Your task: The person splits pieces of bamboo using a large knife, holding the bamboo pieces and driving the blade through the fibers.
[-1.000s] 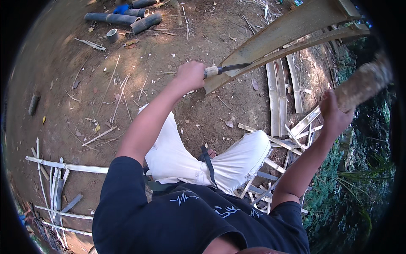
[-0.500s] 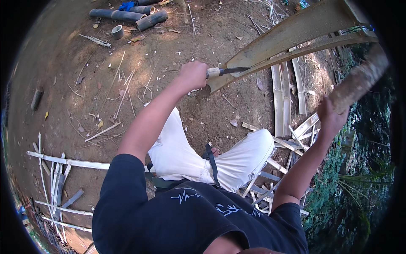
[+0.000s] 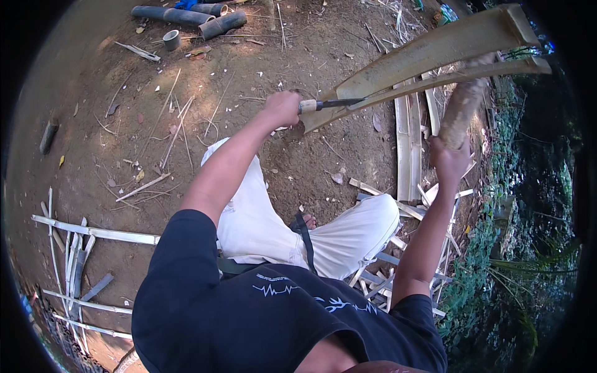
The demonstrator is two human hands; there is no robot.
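Note:
My left hand (image 3: 283, 109) is closed round the pale handle of a knife (image 3: 341, 102). Its dark blade sits in the split of a long bamboo piece (image 3: 429, 57), whose two strips spread apart toward the upper right. Closed on a thick, rough wooden club (image 3: 461, 115), my right hand (image 3: 449, 159) is at the right of the picture. The club's upper end passes behind or against the lower bamboo strip; whether they touch I cannot tell. Its far end is blurred.
Split bamboo slats (image 3: 407, 149) lie right of the knees, with a heap of thinner strips (image 3: 385, 280) below. Dark bamboo tubes (image 3: 171, 17) lie at the upper left. A rack of strips (image 3: 99, 232) stands at lower left, and greenery (image 3: 479, 292) borders the right.
My right hand has swung the club leftward, in toward the bamboo strips. The bamboo's far end has shifted a little downward, and my left hand still grips the knife.

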